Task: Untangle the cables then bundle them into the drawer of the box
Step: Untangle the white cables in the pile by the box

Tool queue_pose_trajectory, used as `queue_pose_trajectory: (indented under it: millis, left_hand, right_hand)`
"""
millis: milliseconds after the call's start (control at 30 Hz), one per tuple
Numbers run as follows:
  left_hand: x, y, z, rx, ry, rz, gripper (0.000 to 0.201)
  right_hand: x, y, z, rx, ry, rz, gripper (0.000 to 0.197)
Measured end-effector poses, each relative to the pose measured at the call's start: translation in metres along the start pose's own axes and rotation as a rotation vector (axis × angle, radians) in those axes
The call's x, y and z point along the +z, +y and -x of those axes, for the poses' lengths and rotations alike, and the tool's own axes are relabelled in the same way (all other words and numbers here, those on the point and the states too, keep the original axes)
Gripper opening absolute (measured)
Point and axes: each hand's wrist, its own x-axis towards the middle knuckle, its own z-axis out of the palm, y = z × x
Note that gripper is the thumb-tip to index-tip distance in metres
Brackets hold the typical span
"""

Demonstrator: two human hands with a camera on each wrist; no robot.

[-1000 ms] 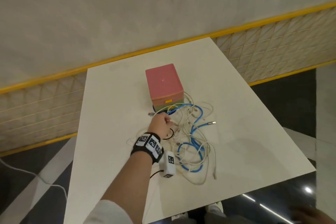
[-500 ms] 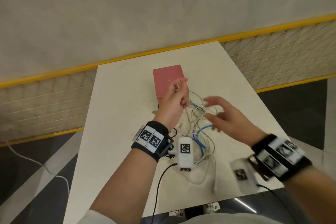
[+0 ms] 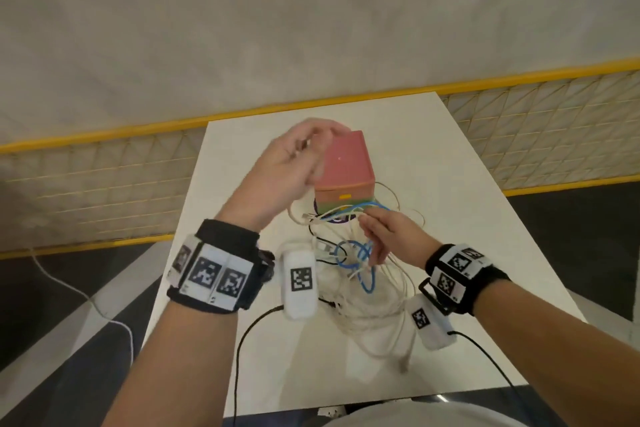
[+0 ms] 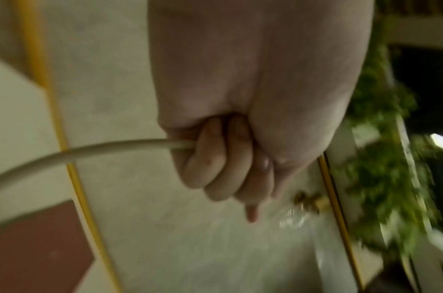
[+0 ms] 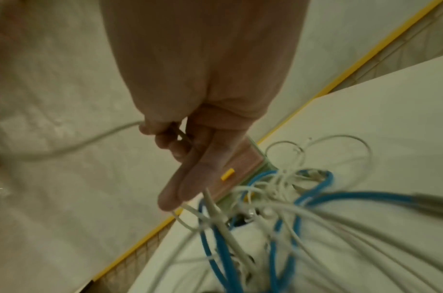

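Above box (image 3: 343,163) | left hand (image 3: 291,173) grips white cable (image 4: 90,151) | right hand (image 3: 391,236) pinches white cable

One box (image 3: 344,170), pink on top with a green layer at its base, stands on the one white table (image 3: 485,253), and a single small yellow tab (image 3: 345,197) shows on the box's near face. Just in front of the box lies one tangle of cables (image 3: 360,274): one blue cable (image 3: 363,263) shows among it, one thin black one (image 3: 323,242), and several white ones too knotted to count. Two hands are near the box, the left hand (image 3: 287,180) and the right hand (image 3: 391,236).
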Motion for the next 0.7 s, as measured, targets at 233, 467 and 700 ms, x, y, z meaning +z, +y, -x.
queue_pose_trajectory:
  millis: [233, 467, 700]
  left_hand:
    - [0.045, -0.055, 0.015, -0.343, -0.127, -0.375, 0.027]
    - [0.012, -0.038, -0.006, -0.107, 0.441, -0.304, 0.029]
    - [0.020, -0.069, 0.009, -0.119, 0.292, -0.533, 0.037]
  right_hand:
    - [-0.010, -0.046, -0.004, -0.178, 0.073, 0.169, 0.022]
    - [0.014, -0.011, 0.002, -0.079, -0.009, -0.024, 0.029]
    - [0.007, -0.020, -0.002, -0.119, 0.050, 0.124, 0.027]
